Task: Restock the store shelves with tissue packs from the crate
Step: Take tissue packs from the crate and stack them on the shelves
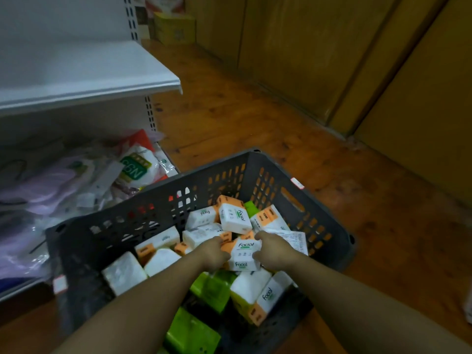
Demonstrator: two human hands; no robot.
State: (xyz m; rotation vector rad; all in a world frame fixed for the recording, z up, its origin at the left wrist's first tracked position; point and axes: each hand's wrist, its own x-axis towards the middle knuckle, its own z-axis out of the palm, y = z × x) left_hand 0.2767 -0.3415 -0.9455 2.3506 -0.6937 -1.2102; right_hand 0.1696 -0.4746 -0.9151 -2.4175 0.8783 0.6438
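Two bare forearms point(143, 310) reach in from the bottom edge over a dark grey perforated crate point(270, 175) that stands on a wooden floor point(242, 116). The left hand point(213, 252) and the right hand point(274, 249) close in from opposite sides on two Facial tissue packs point(245, 247), one stacked on the other. The fingers of each hand curl against the ends of this pair, which sits near the middle of the crate on top of the heap. Around it lie at least six more loose white-and-orange packs point(236, 218) at mixed angles, some with the orange end up. Two packs showing only white faces point(124, 274) lie by the crate's left wall. Three green packs point(212, 290) can be counted, two close to the camera between the arms and one small corner at the far side. A printed paper slip point(293, 238) lies just behind the right hand. To the left stands a white metal shelf unit with two levels in view: the upper shelf point(89, 80), and below it a lower one with bagged goods, among them a white-and-green bag point(135, 164). A yellow carton point(175, 28) sits on the floor farther back, beside wooden wall panels point(306, 47).
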